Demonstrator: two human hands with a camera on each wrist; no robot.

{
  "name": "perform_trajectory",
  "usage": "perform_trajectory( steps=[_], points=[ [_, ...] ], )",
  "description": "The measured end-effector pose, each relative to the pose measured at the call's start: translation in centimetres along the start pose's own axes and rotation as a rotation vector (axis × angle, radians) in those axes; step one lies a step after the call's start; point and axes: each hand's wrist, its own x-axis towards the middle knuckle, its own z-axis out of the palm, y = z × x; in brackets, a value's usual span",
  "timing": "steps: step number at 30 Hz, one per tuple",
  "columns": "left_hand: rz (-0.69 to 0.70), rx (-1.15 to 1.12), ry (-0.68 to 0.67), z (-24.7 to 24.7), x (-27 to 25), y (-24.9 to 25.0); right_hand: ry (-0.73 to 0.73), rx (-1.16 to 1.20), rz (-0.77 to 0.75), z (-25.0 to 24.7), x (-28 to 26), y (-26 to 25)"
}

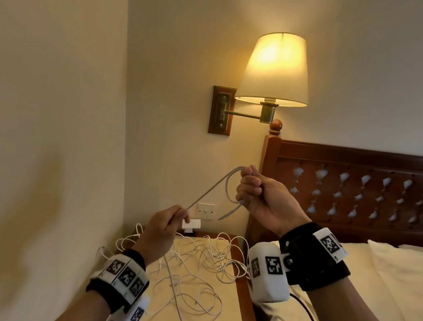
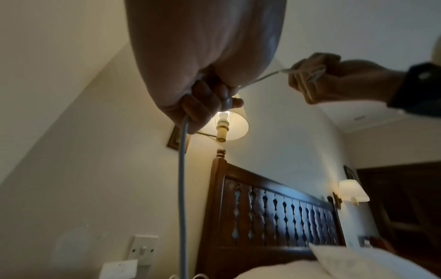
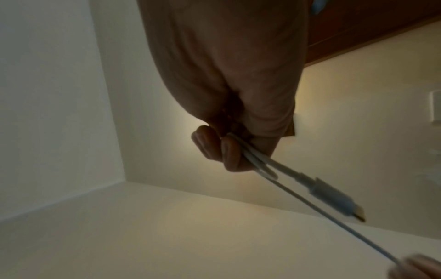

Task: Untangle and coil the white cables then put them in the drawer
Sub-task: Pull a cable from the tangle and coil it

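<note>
My right hand (image 1: 250, 191) is raised in front of the headboard and grips a small loop of a white cable (image 1: 212, 187), whose plug end (image 1: 223, 217) hangs out below the fist. The plug (image 3: 334, 196) shows close up in the right wrist view, beside the gripping fingers (image 3: 229, 151). My left hand (image 1: 171, 222) pinches the same cable lower down, and the cable (image 2: 182, 169) drops from it toward the nightstand. A tangle of thin white cables (image 1: 200, 265) lies spread on the nightstand top (image 1: 228, 319). No drawer is in view.
A lit wall lamp (image 1: 276, 69) hangs above my hands. A white adapter (image 1: 192, 224) sits at the back of the nightstand below a wall switch (image 1: 206, 211). The dark wooden headboard (image 1: 361, 189) and the bed's white bedding (image 1: 389, 289) are to the right; a wall is close on the left.
</note>
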Motion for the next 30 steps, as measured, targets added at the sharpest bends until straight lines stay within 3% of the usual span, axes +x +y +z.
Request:
perform_trajectory(
  steps=[3, 7, 11, 14, 22, 25, 30],
  points=[
    [-0.061, 0.074, -0.114, 0.4, -1.7, -0.4, 0.032, -0.08, -0.032, -0.3, 0.0, 0.0],
    [0.097, 0.253, -0.426, 0.4, -2.4, 4.7, 0.08, -0.262, -0.113, 0.1, 0.0, 0.8],
    [0.253, 0.399, -0.535, -0.4, -1.5, 9.4, 0.102, -0.509, -0.184, 0.9, -0.3, 1.7],
    [0.361, 0.445, -0.482, -0.8, -0.7, 11.6, 0.092, -0.609, -0.215, 1.3, -0.5, 2.2],
    [0.619, 0.631, -0.003, -1.4, 1.6, 12.2, 0.106, -0.743, -0.181, 0.6, -0.7, 2.8],
    [0.529, 0.627, 0.085, -1.4, 3.4, 10.7, 0.091, -0.731, -0.175, 0.7, -1.0, 2.8],
    [0.415, 0.395, -0.004, -1.0, 5.0, 7.3, 0.135, -0.802, -0.106, 0.5, -1.1, 3.4]
  ],
)
